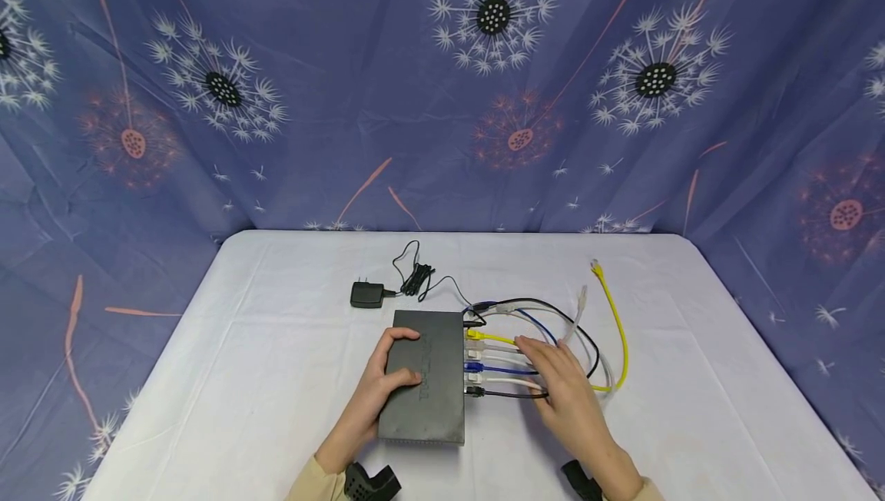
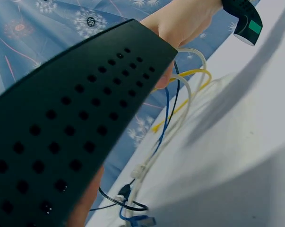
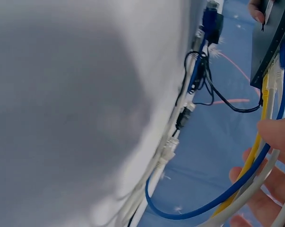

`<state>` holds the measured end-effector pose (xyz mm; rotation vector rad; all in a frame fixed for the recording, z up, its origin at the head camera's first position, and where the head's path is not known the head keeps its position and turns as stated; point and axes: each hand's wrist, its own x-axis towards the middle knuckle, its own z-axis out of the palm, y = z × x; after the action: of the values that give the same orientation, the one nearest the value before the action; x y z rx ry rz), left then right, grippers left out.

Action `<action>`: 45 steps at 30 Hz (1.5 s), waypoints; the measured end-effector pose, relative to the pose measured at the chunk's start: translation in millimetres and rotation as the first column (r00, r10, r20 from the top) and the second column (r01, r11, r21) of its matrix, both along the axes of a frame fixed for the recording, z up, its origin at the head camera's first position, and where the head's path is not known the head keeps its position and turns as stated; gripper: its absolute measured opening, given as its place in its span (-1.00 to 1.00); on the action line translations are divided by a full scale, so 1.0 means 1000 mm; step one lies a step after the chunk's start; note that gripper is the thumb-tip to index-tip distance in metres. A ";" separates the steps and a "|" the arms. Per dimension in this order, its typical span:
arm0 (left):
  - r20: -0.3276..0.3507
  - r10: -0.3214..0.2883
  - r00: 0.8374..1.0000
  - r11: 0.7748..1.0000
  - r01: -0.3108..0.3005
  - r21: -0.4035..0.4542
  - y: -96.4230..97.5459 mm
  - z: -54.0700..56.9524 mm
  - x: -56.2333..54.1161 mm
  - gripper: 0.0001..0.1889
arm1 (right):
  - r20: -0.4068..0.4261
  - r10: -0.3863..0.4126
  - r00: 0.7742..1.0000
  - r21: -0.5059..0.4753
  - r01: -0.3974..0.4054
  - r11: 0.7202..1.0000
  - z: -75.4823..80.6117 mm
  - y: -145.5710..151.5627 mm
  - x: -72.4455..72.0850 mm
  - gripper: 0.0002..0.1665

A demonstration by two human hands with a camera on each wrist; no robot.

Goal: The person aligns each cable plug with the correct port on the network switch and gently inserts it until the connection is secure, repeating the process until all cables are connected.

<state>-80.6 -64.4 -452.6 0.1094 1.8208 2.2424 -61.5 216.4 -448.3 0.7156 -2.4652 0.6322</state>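
My left hand [image 1: 373, 386] grips the left side of a dark grey network switch [image 1: 432, 409], its thumb and a finger on the top face. In the left wrist view the perforated side of the switch hides most of that hand. Yellow, white, blue and black network cables [image 1: 508, 369] are plugged in a row along its right side. My right hand [image 1: 563, 386] holds this bunch a short way from the plugs; the right wrist view shows the thumb [image 3: 277, 134] on one side and fingers on the other. A thin black power cord [image 1: 474, 324] enters at the row's far end.
Behind the switch, a black power adapter [image 1: 366, 294] lies on the white-covered table [image 1: 276, 378] beside its coiled cord [image 1: 417, 280]. Loose cable ends trail past the right hand, including a yellow plug [image 1: 597, 267] and a white one [image 1: 582, 297]. A patterned blue curtain [image 1: 387, 63] hangs behind.
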 end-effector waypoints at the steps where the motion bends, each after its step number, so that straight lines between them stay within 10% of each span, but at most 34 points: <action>1: 0.007 0.000 1.000 1.000 0.000 0.003 0.000 -0.001 0.001 -0.40 | 0.003 0.002 1.000 0.004 -0.002 1.000 -0.002 0.000 0.001 -0.16; 19: 0.088 0.000 0.996 1.000 0.003 -0.027 -0.002 -0.023 0.009 -0.33 | 0.028 -0.002 1.000 0.043 0.001 0.999 -0.024 -0.002 0.005 -0.16; 34: 0.140 0.018 0.990 0.998 -0.008 -0.067 -0.001 -0.034 0.016 -0.32 | 0.220 -0.047 0.974 0.134 0.018 0.991 -0.026 -0.007 0.012 -0.17; 45: -0.020 0.073 0.997 0.965 -0.076 -0.250 0.004 -0.034 0.018 -0.32 | 0.287 -0.052 0.956 0.171 0.003 0.985 -0.027 -0.007 0.013 -0.14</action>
<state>-62.8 -60.8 -487.0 0.0054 2.1290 2.0392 -48.1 209.5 -475.5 0.6915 -2.8230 0.5556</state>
